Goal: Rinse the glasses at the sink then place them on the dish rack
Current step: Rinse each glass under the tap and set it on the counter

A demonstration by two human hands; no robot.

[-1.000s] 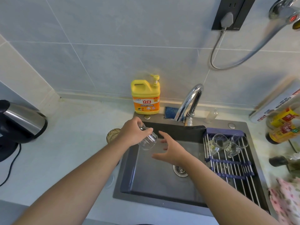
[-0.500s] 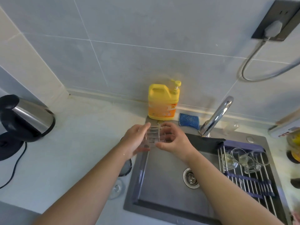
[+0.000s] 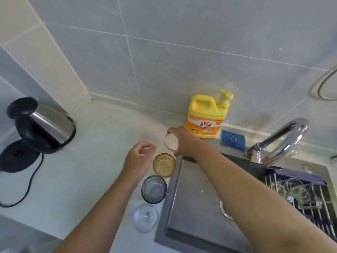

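Note:
My right hand [image 3: 184,141] grips a small clear glass [image 3: 170,141] on its side above the counter, just left of the sink's [image 3: 175,212] back corner. My left hand [image 3: 139,157] hovers loosely curled and holds nothing, close beside an amber glass [image 3: 164,165]. A grey-blue glass [image 3: 154,189] and a clear glass [image 3: 145,217] stand in a row along the sink's left edge. Several clear glasses [image 3: 299,190] lie on the dish rack [image 3: 313,216] over the sink's right side. The tap [image 3: 280,141] shows no water running.
A yellow dish-soap bottle [image 3: 206,117] and a blue scrubbing pad [image 3: 233,140] stand behind the sink by the tiled wall. A steel and black kettle [image 3: 40,126] with its cord sits far left on the counter [image 3: 87,170].
The clear glass passed from my left hand to my right hand. The view swung left, bringing the row of glasses on the counter into sight. My left hand let go.

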